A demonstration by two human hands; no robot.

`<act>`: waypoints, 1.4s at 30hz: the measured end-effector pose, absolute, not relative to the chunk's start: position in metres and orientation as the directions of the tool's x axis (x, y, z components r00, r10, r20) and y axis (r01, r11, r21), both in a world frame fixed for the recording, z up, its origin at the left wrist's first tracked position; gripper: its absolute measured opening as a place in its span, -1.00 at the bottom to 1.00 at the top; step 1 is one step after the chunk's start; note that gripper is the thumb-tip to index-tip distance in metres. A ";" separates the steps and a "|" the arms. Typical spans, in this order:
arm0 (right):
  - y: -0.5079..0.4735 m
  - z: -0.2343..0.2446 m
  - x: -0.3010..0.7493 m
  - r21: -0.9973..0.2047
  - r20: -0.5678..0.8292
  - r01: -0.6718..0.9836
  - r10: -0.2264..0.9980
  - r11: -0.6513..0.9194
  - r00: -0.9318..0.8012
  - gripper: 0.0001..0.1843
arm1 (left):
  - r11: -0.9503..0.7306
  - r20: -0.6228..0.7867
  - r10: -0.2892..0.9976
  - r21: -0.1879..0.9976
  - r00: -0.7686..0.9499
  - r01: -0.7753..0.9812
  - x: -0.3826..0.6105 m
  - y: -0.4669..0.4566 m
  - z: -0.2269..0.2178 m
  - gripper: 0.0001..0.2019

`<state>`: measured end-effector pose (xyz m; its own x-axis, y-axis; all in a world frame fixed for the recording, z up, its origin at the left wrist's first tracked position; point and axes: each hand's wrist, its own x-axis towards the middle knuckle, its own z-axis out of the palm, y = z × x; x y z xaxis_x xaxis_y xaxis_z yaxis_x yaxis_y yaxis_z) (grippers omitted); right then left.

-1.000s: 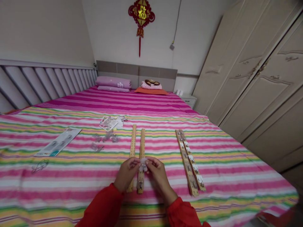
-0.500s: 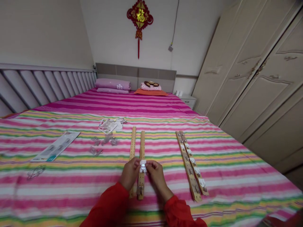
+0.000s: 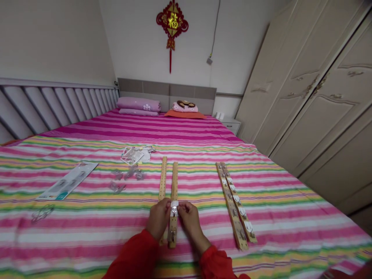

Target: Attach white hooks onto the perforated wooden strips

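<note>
Fingers [image 3: 182, 209] pinch hook plate [image 3: 174, 208] over wooden strip [image 3: 174, 182]

The location is presenting as a home bedroom. A bed [image 3: 162, 130] is filling the central area, and a headboard [image 3: 157, 90] is standing against the far wall [image 3: 133, 42]. Purple bedding [image 3: 130, 103] is resting at the head end. A white nightstand [image 3: 232, 126] is standing beside the bed; a panelled wardrobe [image 3: 290, 77] is lining the right side.

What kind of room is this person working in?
Most likely a bedroom in a home: a grey headboard stands at the far end, folded purple bedding lies in front of it, and a tall wardrobe lines the right.
</note>
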<state>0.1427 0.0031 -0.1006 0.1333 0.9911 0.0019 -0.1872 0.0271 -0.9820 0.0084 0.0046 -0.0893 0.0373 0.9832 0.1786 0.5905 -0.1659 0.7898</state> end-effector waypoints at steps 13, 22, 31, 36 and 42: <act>0.008 -0.117 0.141 -0.981 0.014 -0.190 0.993 0.036 0.114 -0.86 | -0.236 0.247 0.966 0.712 0.078 0.661 0.011 -0.002 -0.086 -0.81; 0.010 -0.122 0.141 -0.982 0.020 -0.183 0.992 0.043 0.127 -0.81 | -0.272 0.313 0.944 0.571 0.101 0.775 0.013 -0.009 -0.086 -0.71; 0.008 -0.121 0.141 -0.981 -0.010 -0.192 0.984 0.024 0.176 -0.72 | -0.215 0.308 0.948 0.454 0.075 0.864 0.012 -0.017 -0.084 -0.62; 0.010 -0.121 0.140 -0.974 -0.021 -0.225 0.982 0.022 0.187 -0.71 | -0.187 0.253 0.965 0.460 0.074 0.868 0.010 -0.016 -0.084 -0.64; 0.014 -0.123 0.140 -0.974 -0.047 -0.227 0.979 -0.001 0.197 -0.69 | -0.208 0.259 0.962 0.492 0.086 0.846 0.008 -0.016 -0.094 -0.66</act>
